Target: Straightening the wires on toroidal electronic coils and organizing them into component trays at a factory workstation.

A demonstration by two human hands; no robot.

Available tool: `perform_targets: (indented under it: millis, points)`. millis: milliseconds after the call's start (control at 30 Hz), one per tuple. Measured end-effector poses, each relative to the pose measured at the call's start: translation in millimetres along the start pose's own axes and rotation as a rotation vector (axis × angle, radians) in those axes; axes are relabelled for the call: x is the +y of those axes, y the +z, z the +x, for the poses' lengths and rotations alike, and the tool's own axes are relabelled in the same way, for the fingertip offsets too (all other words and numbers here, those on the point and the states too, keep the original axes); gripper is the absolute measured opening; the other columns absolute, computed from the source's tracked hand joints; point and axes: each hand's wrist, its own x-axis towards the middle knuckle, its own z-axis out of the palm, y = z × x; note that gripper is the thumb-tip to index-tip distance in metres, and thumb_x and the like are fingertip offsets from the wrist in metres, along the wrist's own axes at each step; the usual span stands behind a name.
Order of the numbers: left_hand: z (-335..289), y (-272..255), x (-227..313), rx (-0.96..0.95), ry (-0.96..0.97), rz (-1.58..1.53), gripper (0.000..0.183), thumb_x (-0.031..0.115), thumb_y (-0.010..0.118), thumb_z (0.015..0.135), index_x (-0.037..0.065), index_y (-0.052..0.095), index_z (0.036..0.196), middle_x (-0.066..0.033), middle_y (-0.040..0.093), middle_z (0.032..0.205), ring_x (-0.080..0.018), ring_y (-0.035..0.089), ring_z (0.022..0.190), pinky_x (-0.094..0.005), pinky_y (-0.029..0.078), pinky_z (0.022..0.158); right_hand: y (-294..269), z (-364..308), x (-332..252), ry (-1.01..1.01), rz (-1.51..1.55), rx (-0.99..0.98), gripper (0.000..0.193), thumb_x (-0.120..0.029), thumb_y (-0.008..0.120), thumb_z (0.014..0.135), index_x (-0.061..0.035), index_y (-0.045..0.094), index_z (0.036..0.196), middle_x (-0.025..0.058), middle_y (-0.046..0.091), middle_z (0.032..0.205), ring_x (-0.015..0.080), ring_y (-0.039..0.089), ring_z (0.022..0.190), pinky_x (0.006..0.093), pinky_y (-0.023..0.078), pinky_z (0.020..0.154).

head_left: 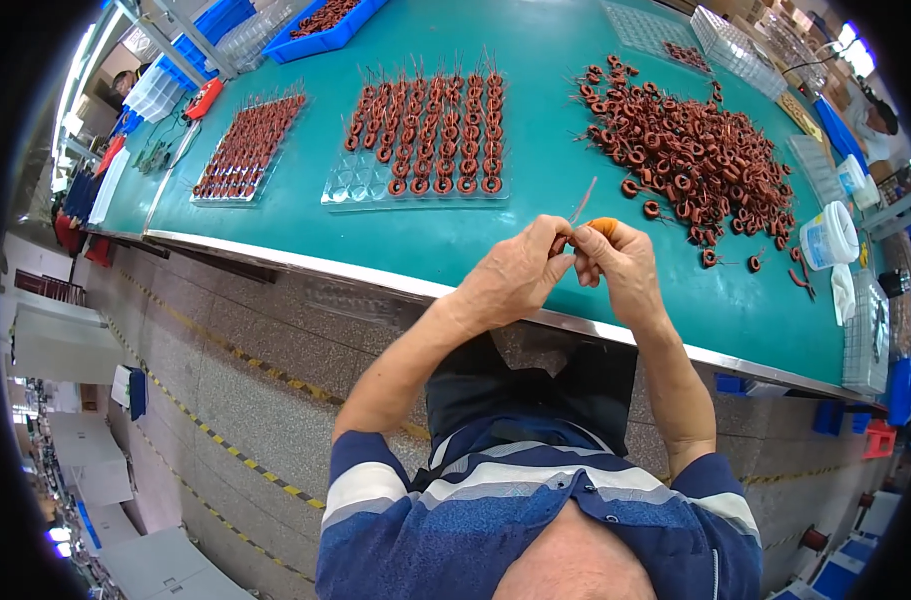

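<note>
Above the front edge of the green table, my left hand (510, 272) and my right hand (623, 268) meet with their fingertips pinched together. Between them they grip a small copper-coloured wire-wound ring coil, mostly hidden by the fingers; its straight wire lead (584, 198) points up. An orange covering (603, 227) wraps one right fingertip. Beyond my left hand lies a clear plastic tray (347, 192) with rows of similar coils and several bare pockets at its near left corner. A loose heap of coils (690, 160) spreads beyond my right hand.
Another coil-filled tray (237, 150) lies further left. Red-handled pliers (801, 278), a white tub (828, 237) and a white cloth (842, 296) are at the right. A blue bin (325, 30) of coils and a clear tray (645, 32) stand at the back. Other people are in the background.
</note>
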Motion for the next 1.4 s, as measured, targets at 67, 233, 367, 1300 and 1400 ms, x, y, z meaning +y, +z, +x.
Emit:
perform_targets:
  millis: [67,233,367,1300,1400]
  points:
    - [2,-13,4,-0.1,0.01,0.033,0.025,0.012,0.06,0.088,0.003,0.046,0.106,-0.0154,0.056,0.085,-0.0336,0.059,0.079,-0.0413,0.047,0.067,-8,2,-1,0.039,-0.006,-0.047,0.026,-0.026,0.066,0.089,-0.0006,0.064,0.085,0.0012,0.059,0.064,0.0067,0.053,0.051,0.0194,0.04,0.046]
    - [-1,-19,-4,-0.176,0.111,0.178,0.03,0.012,0.067,0.084,0.002,0.047,0.103,-0.0119,0.054,0.081,-0.0268,0.058,0.071,-0.0348,0.047,0.063,0,-2,-12,0.12,-0.116,-0.078,0.023,-0.023,0.066,0.088,-0.0006,0.064,0.081,0.001,0.059,0.061,0.0075,0.052,0.049,0.0213,0.039,0.044]
    - [-5,-4,-4,-0.007,0.08,0.083,0.028,0.013,0.066,0.086,-0.001,0.046,0.101,-0.0092,0.056,0.079,-0.028,0.06,0.067,-0.0358,0.05,0.059,22,-13,-13,-0.431,-0.711,0.209,0.024,-0.017,0.066,0.087,0.0031,0.063,0.074,0.0,0.056,0.054,0.0071,0.049,0.047,0.0243,0.035,0.043]
    - [-26,39,-9,0.436,-0.306,-1.104,0.012,0.014,0.047,0.098,0.003,0.05,0.097,-0.0036,0.049,0.068,-0.0114,0.049,0.053,-0.0244,0.041,0.049,32,-3,8,-0.128,-0.098,0.101,0.025,-0.019,0.071,0.083,0.0023,0.064,0.092,0.0044,0.064,0.077,0.009,0.058,0.07,0.0238,0.049,0.067]
    - [-27,32,-9,0.462,-0.333,-1.083,0.011,0.014,0.046,0.098,0.003,0.049,0.096,-0.0034,0.049,0.068,-0.0113,0.049,0.052,-0.0244,0.041,0.049,33,3,14,-0.108,-0.085,0.076,0.022,-0.02,0.067,0.087,0.0016,0.065,0.09,0.0024,0.062,0.074,0.0077,0.055,0.066,0.0222,0.045,0.06]
